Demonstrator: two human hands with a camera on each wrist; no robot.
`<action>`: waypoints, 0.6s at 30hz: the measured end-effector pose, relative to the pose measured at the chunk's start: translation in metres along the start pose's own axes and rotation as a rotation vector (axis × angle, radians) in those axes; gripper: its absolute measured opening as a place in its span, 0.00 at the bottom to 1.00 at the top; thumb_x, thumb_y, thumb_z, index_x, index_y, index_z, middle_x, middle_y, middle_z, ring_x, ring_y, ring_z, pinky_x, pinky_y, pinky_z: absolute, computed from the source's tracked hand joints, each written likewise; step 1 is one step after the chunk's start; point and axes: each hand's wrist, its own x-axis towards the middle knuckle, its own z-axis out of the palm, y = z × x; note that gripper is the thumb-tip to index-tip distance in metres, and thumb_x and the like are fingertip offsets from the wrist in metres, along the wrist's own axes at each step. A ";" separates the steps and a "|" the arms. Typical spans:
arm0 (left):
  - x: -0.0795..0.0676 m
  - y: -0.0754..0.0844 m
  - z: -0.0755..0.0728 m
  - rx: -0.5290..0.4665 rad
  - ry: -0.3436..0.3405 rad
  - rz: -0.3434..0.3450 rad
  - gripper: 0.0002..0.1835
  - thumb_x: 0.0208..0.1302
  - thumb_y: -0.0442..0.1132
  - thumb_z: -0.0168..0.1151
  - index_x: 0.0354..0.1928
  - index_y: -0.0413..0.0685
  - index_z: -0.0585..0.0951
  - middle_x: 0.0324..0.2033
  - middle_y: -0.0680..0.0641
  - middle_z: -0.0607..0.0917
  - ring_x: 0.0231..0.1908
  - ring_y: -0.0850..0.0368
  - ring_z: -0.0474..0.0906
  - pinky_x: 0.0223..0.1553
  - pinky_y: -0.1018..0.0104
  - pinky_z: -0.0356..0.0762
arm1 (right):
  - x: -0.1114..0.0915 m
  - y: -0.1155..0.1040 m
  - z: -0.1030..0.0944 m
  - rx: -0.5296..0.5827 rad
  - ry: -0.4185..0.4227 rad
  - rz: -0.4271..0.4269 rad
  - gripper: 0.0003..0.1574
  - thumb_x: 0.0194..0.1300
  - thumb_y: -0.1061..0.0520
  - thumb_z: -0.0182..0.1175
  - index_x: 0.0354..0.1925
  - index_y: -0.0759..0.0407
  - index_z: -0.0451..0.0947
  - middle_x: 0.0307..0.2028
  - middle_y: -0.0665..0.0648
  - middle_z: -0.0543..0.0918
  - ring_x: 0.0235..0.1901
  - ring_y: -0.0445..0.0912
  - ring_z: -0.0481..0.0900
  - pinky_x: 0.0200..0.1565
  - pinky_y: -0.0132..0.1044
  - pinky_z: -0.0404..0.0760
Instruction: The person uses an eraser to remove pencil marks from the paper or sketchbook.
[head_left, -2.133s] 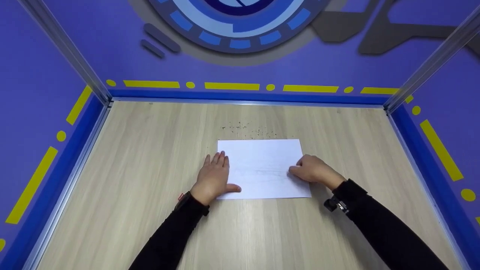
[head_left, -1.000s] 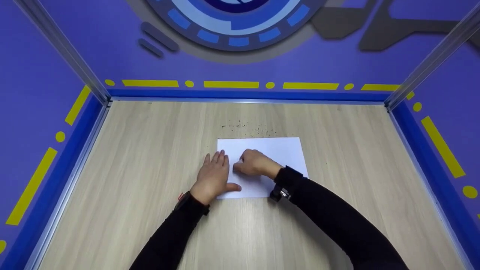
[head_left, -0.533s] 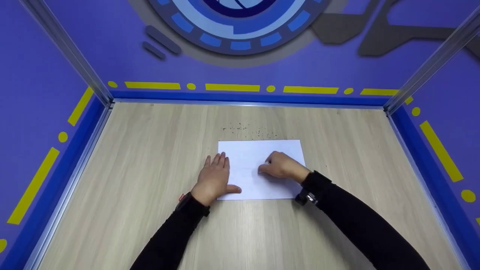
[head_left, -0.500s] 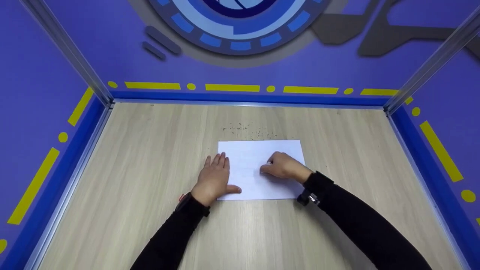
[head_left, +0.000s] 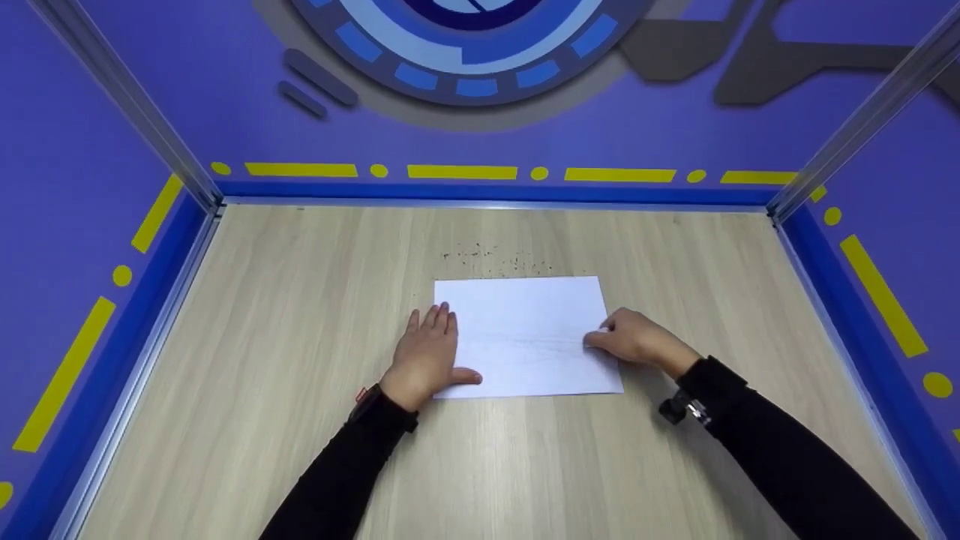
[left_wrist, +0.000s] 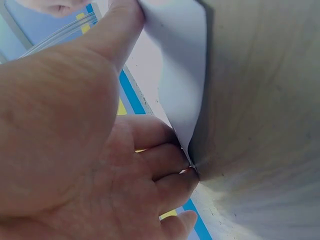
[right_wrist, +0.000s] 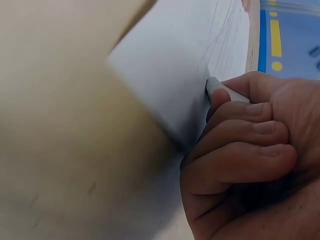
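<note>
A white sheet of paper (head_left: pixel 525 307) lies on the wooden table, with faint grey pencil lines across its middle. My left hand (head_left: pixel 426 352) rests flat over the sheet's left edge, fingers straight and thumb out on the paper. In the left wrist view, that paper edge (left_wrist: pixel 184 65) lifts a little off the table. At the right edge of the sheet is my right hand (head_left: pixel 637 341), fingers curled. It pinches a small white eraser (right_wrist: pixel 227 91) against the paper; most of the eraser is hidden by the fingers. The pencil lines show more clearly in the right wrist view.
Dark eraser crumbs (head_left: pixel 480 253) lie scattered on the table just beyond the sheet's far edge. Blue-purple panels (head_left: pixel 480 142) with yellow marks stand behind and on both sides, with metal rails (head_left: pixel 495 203) along the table's edges.
My right hand has swept the eraser left across the sheet near my left hand, then back right to the right edge. The left hand has stayed put.
</note>
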 end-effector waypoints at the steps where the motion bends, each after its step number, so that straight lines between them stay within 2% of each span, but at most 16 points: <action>1: 0.000 0.000 0.000 -0.004 -0.001 0.000 0.68 0.63 0.77 0.70 0.86 0.32 0.58 0.88 0.32 0.55 0.89 0.37 0.52 0.90 0.38 0.46 | -0.002 0.004 -0.001 0.000 0.002 -0.003 0.32 0.73 0.42 0.65 0.15 0.46 0.66 0.15 0.43 0.64 0.19 0.39 0.63 0.23 0.32 0.61; 8: 0.002 0.001 0.000 -0.007 -0.004 -0.001 0.68 0.63 0.77 0.70 0.86 0.33 0.57 0.88 0.33 0.55 0.89 0.38 0.51 0.90 0.38 0.45 | -0.007 0.012 -0.004 0.026 0.007 0.006 0.30 0.71 0.44 0.64 0.15 0.47 0.68 0.15 0.43 0.66 0.19 0.40 0.63 0.25 0.32 0.62; 14: 0.002 0.002 0.000 -0.006 -0.010 0.005 0.68 0.64 0.78 0.69 0.87 0.33 0.56 0.88 0.32 0.53 0.89 0.37 0.50 0.91 0.39 0.44 | -0.009 0.005 -0.005 0.003 0.011 0.031 0.26 0.71 0.45 0.63 0.17 0.48 0.70 0.16 0.44 0.67 0.19 0.41 0.64 0.24 0.33 0.62; 18: 0.001 0.001 0.000 -0.009 -0.007 -0.001 0.68 0.63 0.77 0.69 0.87 0.33 0.56 0.88 0.32 0.54 0.89 0.37 0.50 0.91 0.39 0.44 | -0.008 -0.005 -0.006 -0.015 -0.011 0.007 0.27 0.73 0.43 0.63 0.19 0.49 0.71 0.17 0.44 0.65 0.19 0.41 0.64 0.23 0.33 0.62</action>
